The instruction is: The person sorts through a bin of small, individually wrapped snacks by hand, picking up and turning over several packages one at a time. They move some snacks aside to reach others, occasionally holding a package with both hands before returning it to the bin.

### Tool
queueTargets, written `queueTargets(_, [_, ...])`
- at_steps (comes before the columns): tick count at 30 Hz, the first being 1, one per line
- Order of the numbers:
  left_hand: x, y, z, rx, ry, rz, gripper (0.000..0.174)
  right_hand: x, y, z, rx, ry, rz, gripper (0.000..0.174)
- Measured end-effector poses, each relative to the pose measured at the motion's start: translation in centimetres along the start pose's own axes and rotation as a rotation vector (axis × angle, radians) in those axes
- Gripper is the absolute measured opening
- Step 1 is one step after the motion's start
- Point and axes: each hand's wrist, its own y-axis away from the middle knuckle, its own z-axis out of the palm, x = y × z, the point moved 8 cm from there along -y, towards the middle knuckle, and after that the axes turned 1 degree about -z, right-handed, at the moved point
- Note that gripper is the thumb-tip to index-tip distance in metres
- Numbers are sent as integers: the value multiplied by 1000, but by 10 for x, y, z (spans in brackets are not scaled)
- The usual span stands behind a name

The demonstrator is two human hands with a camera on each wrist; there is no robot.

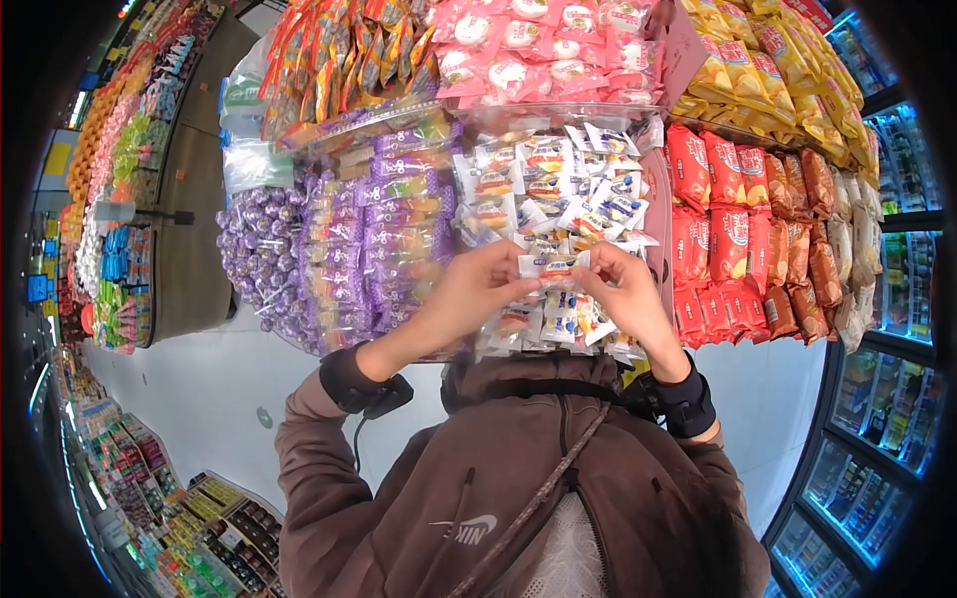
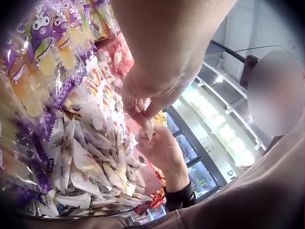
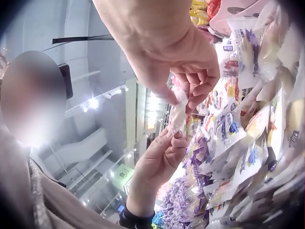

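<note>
A small white wrapped candy point(image 1: 553, 266) is stretched level between both hands, above a heap of similar white packets point(image 1: 608, 189). My left hand point(image 1: 477, 289) pinches its left end between thumb and fingers; my right hand point(image 1: 628, 299) pinches the other end. In the left wrist view the left hand point(image 2: 155, 86) hides much of the candy point(image 2: 148, 130), with the right hand point(image 2: 164, 150) beyond it. The right wrist view shows the candy's clear wrapper point(image 3: 177, 117) between the right hand point(image 3: 176, 62) and the left hand point(image 3: 159, 160).
Purple jelly packs point(image 1: 399, 229) and purple round candies point(image 1: 261, 234) lie left of the white packets. Red packs point(image 1: 728, 229) are on the right, pink packs point(image 1: 548, 50) and yellow bags point(image 1: 763, 70) behind. Lit glass-door fridges point(image 1: 902, 399) line the far right.
</note>
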Motion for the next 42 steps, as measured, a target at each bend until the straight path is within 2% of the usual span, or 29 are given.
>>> queueTargets(2, [2, -3, -2, -10, -42, -5, 25, 0, -1, -1, 7, -69, 8, 16])
queueTargets(5, [51, 3, -8, 189, -523, 315, 37, -4, -3, -1, 48, -164, 11, 15])
queueTargets(8, [78, 14, 8, 223, -926, 739, 48, -1, -5, -1, 60, -178, 9, 16])
queueTargets(10, [80, 16, 19, 204, -1063, 798, 50, 2, -5, 0, 54, -143, 9, 20])
queueTargets(13, [78, 18, 27, 186, -1172, 829, 51, -7, -4, 3, 44, -14, -22, 16])
queueTargets(14, [76, 18, 29, 180, -1193, 830, 52, -10, -4, 4, 34, -68, -33, 14])
queueTargets(17, [71, 15, 18, 177, -992, 794, 48, -20, -2, 4, 32, -229, -43, 11])
queueTargets(19, [65, 12, 8, 115, -649, 593, 45, -25, -1, 1, 60, -333, -19, 11])
queueTargets(20, [61, 10, 5, 83, -478, 491, 44, -24, -1, 0, 58, -286, -27, 12])
queueTargets(22, [54, 10, 6, -10, -160, 508, 44, -22, -1, -2, 55, -193, -42, 13])
queueTargets(23, [52, 10, 7, -57, 0, 512, 44, -23, 0, 3, -9, -245, -42, 12])
queueTargets(28, [36, 14, 7, -89, 48, 351, 48, -24, 7, 23, -240, -406, -1, 11])
queueTargets(32, [33, 16, 6, -91, 60, 293, 47, -27, 8, 24, -229, -402, 17, 14])
queueTargets(35, [35, 17, 6, -101, 54, 327, 46, -26, 8, 25, -237, -391, 34, 14])
queueTargets(38, [43, 18, 8, -153, 64, 465, 47, -28, 8, 29, -274, -393, 33, 10])
queueTargets(40, [36, 19, 6, -147, 156, 365, 46, -28, 10, 32, -343, -366, 40, 4])
queueTargets(42, [27, 19, 4, -165, 242, 261, 45, -31, 5, 23, -206, -324, -36, 8])
